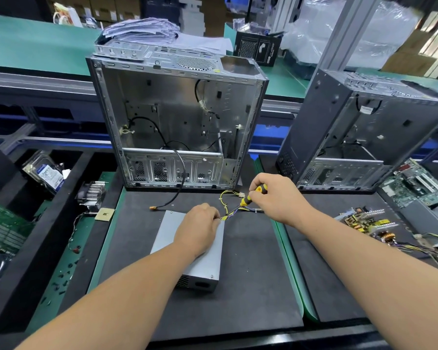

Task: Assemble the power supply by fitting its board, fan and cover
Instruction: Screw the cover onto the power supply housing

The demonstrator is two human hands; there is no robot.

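Power supply (190, 248), cover on, lies flat on dark mat of surface (250, 286), in front of open computer case (177, 122). Left hand (200, 228) rests on top of unit, fingers curled at far right corner where wire bundle (238, 210) exits; whether it pinches wires cannot tell. Right hand (276, 198) grips yellow-black screwdriver (250, 198), tip angled down toward same corner. Second case (364, 135) stands right. Bare circuit board (364, 221) lies on right mat.

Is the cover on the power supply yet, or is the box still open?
On. The power supply shows a closed grey top with no board visible; the left hand rests on it. Whether it's screwed down, cannot tell.
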